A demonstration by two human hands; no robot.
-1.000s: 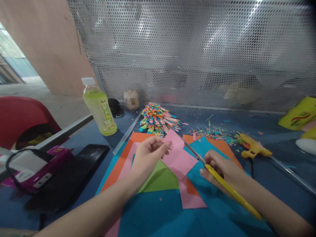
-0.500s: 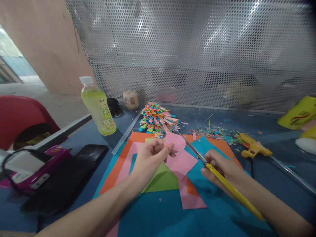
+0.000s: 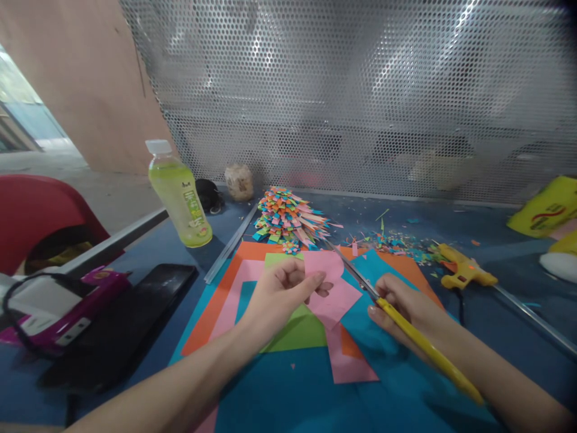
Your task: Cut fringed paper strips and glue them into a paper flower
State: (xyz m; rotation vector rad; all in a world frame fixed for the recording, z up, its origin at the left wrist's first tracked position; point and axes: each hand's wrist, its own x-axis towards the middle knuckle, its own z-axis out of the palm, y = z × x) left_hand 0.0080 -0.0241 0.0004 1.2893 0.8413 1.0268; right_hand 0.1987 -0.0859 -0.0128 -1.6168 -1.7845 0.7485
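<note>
Between thumb and fingers, my left hand point(image 3: 288, 285) pinches a small pink paper piece point(image 3: 325, 264) with one rounded edge. My right hand point(image 3: 403, 304) grips the yellow handle of a pair of scissors point(image 3: 383, 304), whose metal blades point up and left beside the paper's right edge. Whether the blades touch the paper I cannot tell. Under the hands lie another pink paper point(image 3: 340, 300), a green sheet point(image 3: 297, 331), a blue sheet point(image 3: 288, 391) and an orange sheet point(image 3: 211, 307). Behind them stands a cone of many coloured paper strips point(image 3: 288, 213).
At the left are a bottle of yellow-green drink point(image 3: 180, 198), a black phone point(image 3: 121, 319) and a magenta box point(image 3: 90, 300). Paper scraps point(image 3: 401, 243) and a yellow glue gun point(image 3: 466, 270) lie at the right. A perforated metal panel point(image 3: 338, 90) closes off the back.
My left hand has shifted slightly right and down with the pink paper piece, turning it a little. The scissors and my right hand have barely moved.
</note>
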